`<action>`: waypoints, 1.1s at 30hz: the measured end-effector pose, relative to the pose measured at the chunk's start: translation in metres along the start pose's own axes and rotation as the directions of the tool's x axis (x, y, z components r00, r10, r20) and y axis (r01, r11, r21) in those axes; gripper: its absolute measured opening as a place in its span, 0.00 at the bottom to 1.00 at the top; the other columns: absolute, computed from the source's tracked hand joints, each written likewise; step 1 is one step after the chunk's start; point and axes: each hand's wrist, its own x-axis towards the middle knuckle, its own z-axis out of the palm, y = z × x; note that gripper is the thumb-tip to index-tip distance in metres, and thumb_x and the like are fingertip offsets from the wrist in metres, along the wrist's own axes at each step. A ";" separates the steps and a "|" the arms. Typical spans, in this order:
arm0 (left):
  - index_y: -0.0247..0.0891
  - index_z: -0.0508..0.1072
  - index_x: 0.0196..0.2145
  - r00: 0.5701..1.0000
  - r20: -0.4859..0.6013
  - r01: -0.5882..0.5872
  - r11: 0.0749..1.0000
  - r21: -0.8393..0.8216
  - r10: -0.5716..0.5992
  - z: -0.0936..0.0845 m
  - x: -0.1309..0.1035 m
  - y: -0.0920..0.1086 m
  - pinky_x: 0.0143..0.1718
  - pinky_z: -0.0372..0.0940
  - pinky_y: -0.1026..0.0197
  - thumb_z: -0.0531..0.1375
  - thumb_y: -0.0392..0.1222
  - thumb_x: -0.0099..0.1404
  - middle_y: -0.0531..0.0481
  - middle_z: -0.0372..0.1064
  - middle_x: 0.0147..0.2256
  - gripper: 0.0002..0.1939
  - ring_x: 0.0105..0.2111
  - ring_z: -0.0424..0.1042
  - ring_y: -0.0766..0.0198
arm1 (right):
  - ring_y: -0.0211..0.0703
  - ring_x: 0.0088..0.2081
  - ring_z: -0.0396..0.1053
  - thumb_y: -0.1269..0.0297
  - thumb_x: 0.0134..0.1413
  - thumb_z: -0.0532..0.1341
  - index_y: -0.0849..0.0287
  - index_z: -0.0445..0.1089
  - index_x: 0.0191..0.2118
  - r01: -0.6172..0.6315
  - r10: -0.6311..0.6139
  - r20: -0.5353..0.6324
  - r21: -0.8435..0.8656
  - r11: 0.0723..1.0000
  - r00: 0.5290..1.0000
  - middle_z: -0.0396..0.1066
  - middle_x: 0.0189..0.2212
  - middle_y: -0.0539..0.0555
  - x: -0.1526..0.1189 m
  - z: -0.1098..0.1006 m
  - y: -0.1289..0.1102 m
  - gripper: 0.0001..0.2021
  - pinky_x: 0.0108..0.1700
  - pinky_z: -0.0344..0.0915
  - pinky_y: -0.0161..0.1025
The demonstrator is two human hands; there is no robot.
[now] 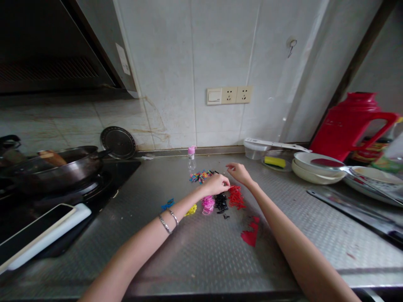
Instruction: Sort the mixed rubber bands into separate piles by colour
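Small coloured bands or clips lie in piles on the metal counter: blue (168, 204), yellow (191, 210), pink (208, 204), black (221, 203) and red (236, 197). Behind them is a mixed-colour pile (200, 176). My left hand (217, 184), with two bracelets on its wrist, hovers over the black and pink piles, fingers curled in a pinch; what it holds is too small to make out. My right hand (238, 172) is behind the red pile, its fingers bent together; anything in them is too small to see.
A pan (59, 172) and a phone (34, 235) are at the left. A small pink-capped bottle (192, 152) stands near the wall. At the right are bowls (317, 172), a cleaver (355, 212), a yellow sponge (275, 162) and a red thermos (346, 126). Red scraps (251, 235) lie in front.
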 end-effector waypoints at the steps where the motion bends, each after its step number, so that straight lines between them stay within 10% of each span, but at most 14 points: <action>1: 0.36 0.76 0.30 1.000 -0.014 0.003 1.000 0.022 -0.003 0.003 0.004 0.004 0.25 0.52 0.67 0.56 0.38 0.53 0.51 0.69 0.23 0.09 0.22 0.62 0.69 | 0.39 0.34 0.68 0.67 0.44 0.54 0.57 0.71 0.39 -0.004 0.005 -0.011 0.010 1.000 1.000 0.73 0.32 0.52 0.001 0.000 0.001 0.15 0.37 0.61 0.33; 9: 0.36 0.75 0.29 0.998 -0.063 0.013 1.000 0.009 -0.012 0.020 0.017 0.005 0.25 0.52 0.66 0.54 0.50 0.56 0.49 0.70 0.23 0.16 0.22 0.63 0.68 | 0.40 0.33 0.68 0.66 0.43 0.54 0.57 0.72 0.37 -0.048 0.048 -0.018 0.006 0.999 0.999 0.73 0.31 0.53 0.000 0.000 0.012 0.14 0.36 0.61 0.33; 16: 0.32 0.75 0.24 0.953 -0.169 0.229 0.962 -0.148 -0.253 -0.011 -0.014 -0.067 0.21 0.49 0.67 0.48 0.53 0.59 0.51 0.65 0.17 0.24 0.18 0.59 0.70 | 0.40 0.34 0.68 0.66 0.44 0.54 0.56 0.72 0.37 -0.049 0.050 0.032 -0.035 0.998 0.998 0.72 0.32 0.53 -0.004 0.003 0.011 0.14 0.37 0.60 0.33; 19: 0.31 0.73 0.20 0.863 -0.277 0.361 0.899 -0.247 -0.423 -0.030 -0.040 -0.107 0.20 0.48 0.67 0.50 0.49 0.56 0.52 0.59 0.13 0.21 0.17 0.56 0.71 | 0.40 0.35 0.68 0.67 0.44 0.54 0.56 0.71 0.38 -0.031 0.034 0.066 -0.052 0.998 0.997 0.72 0.33 0.52 -0.005 0.007 0.008 0.14 0.37 0.60 0.32; 25: 0.33 0.69 0.24 0.548 -0.288 0.457 0.570 -0.683 -0.785 -0.052 -0.079 -0.152 0.13 0.39 0.68 0.50 0.48 0.54 0.61 0.42 0.10 0.16 0.11 0.42 0.74 | 0.39 0.38 0.67 0.68 0.43 0.55 0.58 0.70 0.40 0.065 -0.059 0.113 -0.049 0.997 0.992 0.71 0.37 0.54 -0.006 0.016 -0.010 0.15 0.41 0.59 0.32; 33: 0.32 0.70 0.24 0.525 -0.361 0.484 0.619 -0.619 -0.771 -0.046 -0.083 -0.147 0.14 0.41 0.68 0.50 0.47 0.53 0.59 0.45 0.09 0.16 0.12 0.45 0.73 | 0.40 0.39 0.66 0.65 0.46 0.55 0.56 0.71 0.40 0.133 -0.111 0.226 -0.084 0.988 0.968 0.71 0.37 0.53 -0.005 0.030 -0.029 0.14 0.41 0.59 0.31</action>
